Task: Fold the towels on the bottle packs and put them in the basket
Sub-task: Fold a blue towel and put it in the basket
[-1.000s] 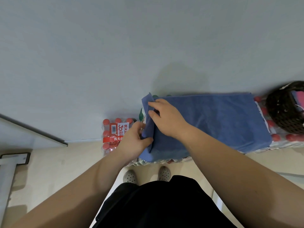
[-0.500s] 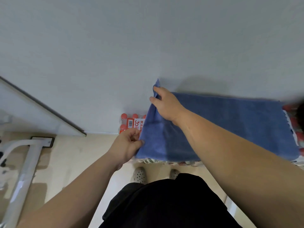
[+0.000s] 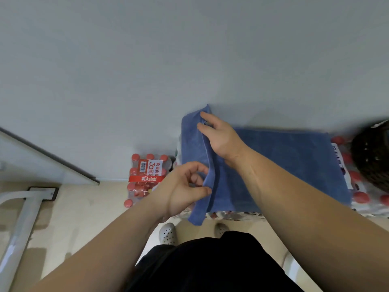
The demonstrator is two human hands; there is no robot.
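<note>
So I'm looking down at a blue towel (image 3: 284,165) spread over the top of the bottle packs (image 3: 355,186) pushed up against the grey wall (image 3: 147,60). My right hand (image 3: 221,138) is up at the far left end of the towel, fingers pinching the raised edge near the back corner so that end stands up off the packs. My left hand (image 3: 183,186) is at the near part of that same lifted flap, thumb and fingertips closed on the cloth, and a strip of towel hangs down past the front edge of the packs. The dark woven basket (image 3: 372,157) sits on the packs at the right end, just beside the towel, a bit blurry. Another shrink-wrapped pack of red-capped bottles (image 3: 145,178) stands on the floor to the left, by the wall. My shoes (image 3: 168,232) poke out below.
</note>
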